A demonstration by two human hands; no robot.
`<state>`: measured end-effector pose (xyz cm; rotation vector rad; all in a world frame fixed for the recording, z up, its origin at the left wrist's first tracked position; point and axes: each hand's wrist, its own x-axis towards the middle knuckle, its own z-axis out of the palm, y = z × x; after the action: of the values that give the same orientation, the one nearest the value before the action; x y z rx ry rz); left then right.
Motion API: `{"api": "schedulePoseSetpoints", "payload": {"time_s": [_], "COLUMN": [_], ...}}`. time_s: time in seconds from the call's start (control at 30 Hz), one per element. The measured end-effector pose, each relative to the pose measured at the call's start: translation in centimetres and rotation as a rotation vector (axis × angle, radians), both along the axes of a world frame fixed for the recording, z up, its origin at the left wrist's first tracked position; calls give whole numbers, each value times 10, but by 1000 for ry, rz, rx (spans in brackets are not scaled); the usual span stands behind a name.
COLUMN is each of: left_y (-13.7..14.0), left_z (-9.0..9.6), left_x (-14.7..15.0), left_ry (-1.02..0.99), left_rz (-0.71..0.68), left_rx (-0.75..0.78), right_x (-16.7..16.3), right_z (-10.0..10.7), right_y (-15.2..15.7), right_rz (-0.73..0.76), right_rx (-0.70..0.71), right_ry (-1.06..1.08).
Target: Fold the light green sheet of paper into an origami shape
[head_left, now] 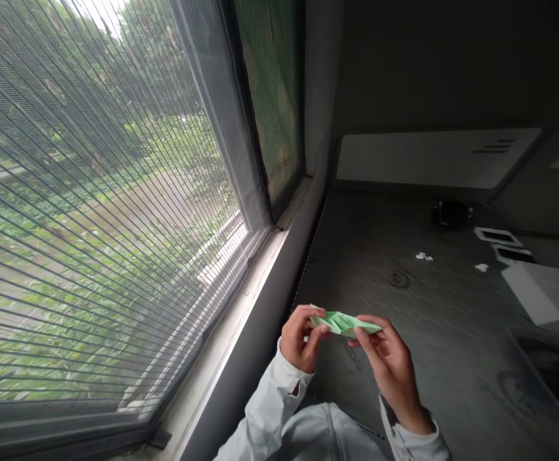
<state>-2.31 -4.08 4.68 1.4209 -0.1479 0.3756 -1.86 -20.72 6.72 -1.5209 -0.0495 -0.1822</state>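
Observation:
A small green folded-paper boat (342,322) is held up in front of me, long and pointed, with its hollow side partly showing. My left hand (303,339) pinches its left end between thumb and fingers. At the right end, my right hand (388,358) grips the paper the same way, thumb on the near side. Both hands are raised above the mattress-like dark surface (327,275). The underside of the boat is hidden from view.
On the left, a screened window (91,211) stands above a pale sill (241,301). Small white scraps (424,256), a dark round object (451,213), white-framed items (499,237) and a white box (545,291) lie to the right. A pale headboard panel (433,157) stands behind.

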Motion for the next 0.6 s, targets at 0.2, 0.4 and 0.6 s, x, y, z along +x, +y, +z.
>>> {"api": "schedulePoseSetpoints", "payload": {"time_s": [0.2, 0.4, 0.6], "left_y": [-1, 4, 6], "left_z": [-4, -2, 4], "left_x": [3, 5, 7], "left_ry": [50, 26, -5], "left_rz": [33, -15, 51], "left_rx": [74, 205, 305], "right_x": [3, 2, 2], "right_z": [-3, -2, 2], "right_y": [-5, -10, -12], "right_rz": [-7, -8, -31], "right_rx": [-21, -39, -43], "right_ry": [23, 28, 34]}}
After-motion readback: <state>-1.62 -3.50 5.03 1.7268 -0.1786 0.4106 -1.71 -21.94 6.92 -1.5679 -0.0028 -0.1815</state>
